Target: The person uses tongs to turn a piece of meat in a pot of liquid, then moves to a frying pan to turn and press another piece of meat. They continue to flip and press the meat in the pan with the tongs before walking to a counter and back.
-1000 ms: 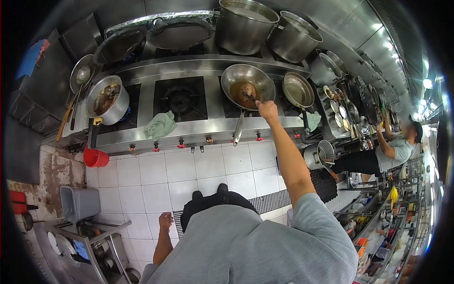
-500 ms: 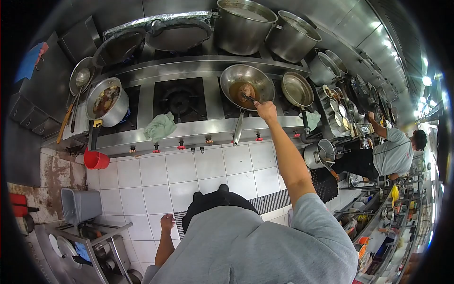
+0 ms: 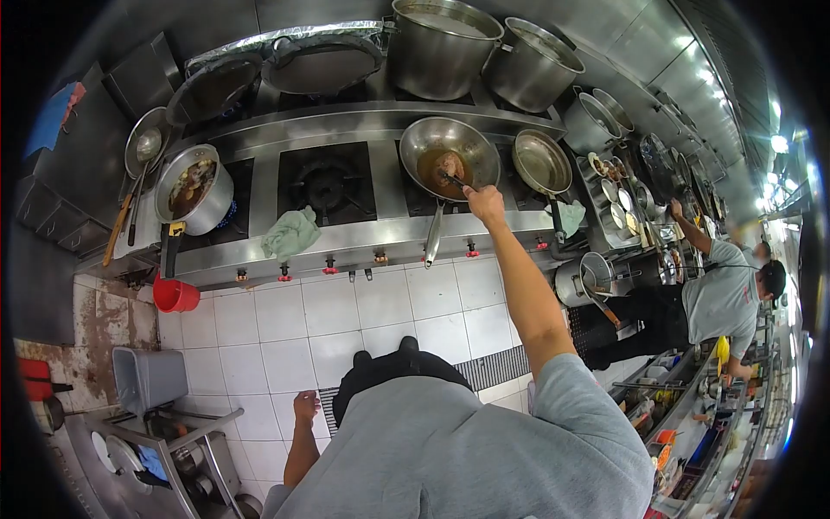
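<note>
A steel pan [image 3: 467, 138] sits on a burner with brown liquid and a reddish-brown lump [image 3: 449, 164] in it. My right hand [image 3: 486, 204] is closed around a dark utensil [image 3: 453, 180] whose tip touches the lump. The pan's handle [image 3: 435, 233] points toward me, to the left of my right hand, which does not grip it. Down at my left side hangs my left hand [image 3: 305, 405], away from the stove, its fingers curled; whether anything is in them is too small to tell.
A pot of dark food [image 3: 193, 192] stands at the left, beside a bare burner [image 3: 327, 183]. Green cloths [image 3: 291, 233] lie on the stove's front edge. Two tall pots [image 3: 443, 52] stand behind. A co-worker [image 3: 722, 290] is at the right, near several pans.
The co-worker at the right has shifted, with one arm now reaching toward the lower shelves. My right hand keeps its grip on the utensil; the lump in the pan has barely moved.
</note>
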### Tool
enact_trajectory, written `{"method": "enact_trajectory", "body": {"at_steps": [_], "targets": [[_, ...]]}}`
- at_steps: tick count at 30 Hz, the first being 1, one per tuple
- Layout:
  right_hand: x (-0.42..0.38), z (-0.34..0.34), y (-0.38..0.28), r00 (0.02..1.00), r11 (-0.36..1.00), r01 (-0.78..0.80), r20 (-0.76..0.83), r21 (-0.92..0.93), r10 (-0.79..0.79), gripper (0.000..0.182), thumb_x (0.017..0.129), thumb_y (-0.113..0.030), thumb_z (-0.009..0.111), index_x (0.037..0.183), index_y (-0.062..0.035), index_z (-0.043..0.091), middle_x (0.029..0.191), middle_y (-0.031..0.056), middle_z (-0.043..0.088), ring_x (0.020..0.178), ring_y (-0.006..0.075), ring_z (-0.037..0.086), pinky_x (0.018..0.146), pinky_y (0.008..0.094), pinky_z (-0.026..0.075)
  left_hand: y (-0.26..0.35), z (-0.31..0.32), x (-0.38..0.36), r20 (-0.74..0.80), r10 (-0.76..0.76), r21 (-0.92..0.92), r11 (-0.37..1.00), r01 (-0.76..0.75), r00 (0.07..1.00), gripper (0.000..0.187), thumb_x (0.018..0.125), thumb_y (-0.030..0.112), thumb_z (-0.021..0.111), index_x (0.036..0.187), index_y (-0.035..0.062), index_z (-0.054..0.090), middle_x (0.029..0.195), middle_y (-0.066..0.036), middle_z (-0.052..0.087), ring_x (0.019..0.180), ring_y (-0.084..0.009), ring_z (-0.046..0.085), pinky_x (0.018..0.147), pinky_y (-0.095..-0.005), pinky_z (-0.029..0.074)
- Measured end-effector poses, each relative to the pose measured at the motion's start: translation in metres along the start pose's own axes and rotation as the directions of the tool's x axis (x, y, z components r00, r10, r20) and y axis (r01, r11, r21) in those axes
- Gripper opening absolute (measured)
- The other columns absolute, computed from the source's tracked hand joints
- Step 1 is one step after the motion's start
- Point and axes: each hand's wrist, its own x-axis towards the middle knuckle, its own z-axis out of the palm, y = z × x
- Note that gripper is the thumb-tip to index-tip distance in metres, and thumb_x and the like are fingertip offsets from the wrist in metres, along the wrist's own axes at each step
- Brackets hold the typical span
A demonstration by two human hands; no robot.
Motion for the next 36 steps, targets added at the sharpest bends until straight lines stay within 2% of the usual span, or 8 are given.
{"method": "enact_trajectory", "body": {"at_steps": [13,15,22,25,27,32,34,36], "targets": [[0.0,-0.001,0.004,1.0,1.0,0.024,0.009,0.01,-0.024,0.05,0.078,-0.044,0.064,0.086,0.0062,0.066,0.095,0.0302,0.062,0.098,0.0406,0.059,0.086,0.043,0.046,-0.001,-0.001,-0.003,-0.002,-0.011,-0.014,1.0,0.011,1.0,0.024,0.087,0.026,0.057,0.104,0.0083,0.057,0.072,-0.006,0.062,0.052,-0.0137,0.056,0.042,-0.0255,0.04],[0.004,0.003,0.008,0.997,0.997,0.072,-0.006,-0.017,-0.072,0.05,0.078,-0.043,0.064,0.085,0.0062,0.066,0.094,0.0301,0.062,0.098,0.0409,0.059,0.086,0.0431,0.046,0.001,0.0,-0.004,-0.008,-0.01,0.009,1.0,0.01,1.0,0.023,0.088,0.025,0.056,0.104,0.0082,0.057,0.071,-0.006,0.062,0.051,-0.013,0.056,0.042,-0.0254,0.04],[0.001,0.002,0.01,0.999,0.999,0.043,-0.006,0.006,-0.043,0.05,0.077,-0.044,0.064,0.084,0.0062,0.066,0.093,0.0303,0.062,0.097,0.0408,0.06,0.086,0.043,0.046,0.004,-0.001,-0.007,-0.002,-0.006,0.009,1.0,0.006,1.0,0.023,0.087,0.025,0.056,0.102,0.0079,0.057,0.072,-0.005,0.062,0.052,-0.0127,0.055,0.043,-0.0252,0.04],[0.0,0.003,0.01,0.999,0.999,0.049,-0.013,0.009,-0.049,0.05,0.078,-0.044,0.064,0.082,0.0055,0.067,0.092,0.0293,0.063,0.097,0.0405,0.06,0.086,0.0429,0.046,0.004,0.0,-0.006,0.0,0.004,-0.002,1.0,-0.004,1.0,0.023,0.087,0.025,0.057,0.103,0.0075,0.056,0.072,-0.005,0.061,0.053,-0.0128,0.056,0.043,-0.0252,0.04],[-0.001,0.003,0.01,0.998,0.998,0.059,-0.033,-0.031,-0.06,0.048,0.079,-0.048,0.06,0.082,-0.001,0.069,0.091,0.0253,0.064,0.095,0.0407,0.06,0.084,0.0435,0.046,0.003,0.001,-0.006,-0.006,-0.001,0.012,1.0,0.001,1.0,0.025,0.086,0.025,0.057,0.104,0.0073,0.056,0.072,-0.005,0.061,0.054,-0.0131,0.056,0.044,-0.0255,0.04],[-0.002,0.002,0.016,0.999,0.999,0.037,-0.008,-0.026,-0.037,0.049,0.08,-0.049,0.059,0.082,-0.0006,0.069,0.091,0.0257,0.064,0.095,0.0396,0.06,0.085,0.0432,0.046,0.001,-0.001,-0.005,0.018,-0.009,-0.002,1.0,0.009,1.0,0.026,0.086,0.026,0.058,0.104,0.0072,0.056,0.072,-0.005,0.061,0.055,-0.0133,0.056,0.044,-0.0261,0.04],[0.007,0.013,0.015,0.996,0.997,0.078,0.035,-0.012,-0.078,0.049,0.08,-0.049,0.059,0.081,-0.0005,0.069,0.09,0.026,0.064,0.095,0.0394,0.06,0.085,0.0431,0.046,0.0,-0.005,-0.006,-0.005,-0.025,-0.037,0.999,0.025,1.0,0.026,0.086,0.026,0.058,0.104,0.0072,0.056,0.072,-0.006,0.061,0.055,-0.0134,0.056,0.045,-0.0263,0.04],[0.02,0.024,0.03,0.983,0.971,0.173,-0.033,-0.167,-0.18,0.049,0.08,-0.05,0.059,0.081,-0.0019,0.07,0.089,0.0243,0.065,0.093,0.036,0.062,0.085,0.0433,0.046,0.0,-0.002,-0.007,0.009,0.043,-0.147,0.988,-0.041,0.999,0.024,0.084,0.023,0.063,0.096,0.003,0.057,0.067,-0.007,0.06,0.051,-0.0134,0.055,0.043,-0.025,0.04]]}}
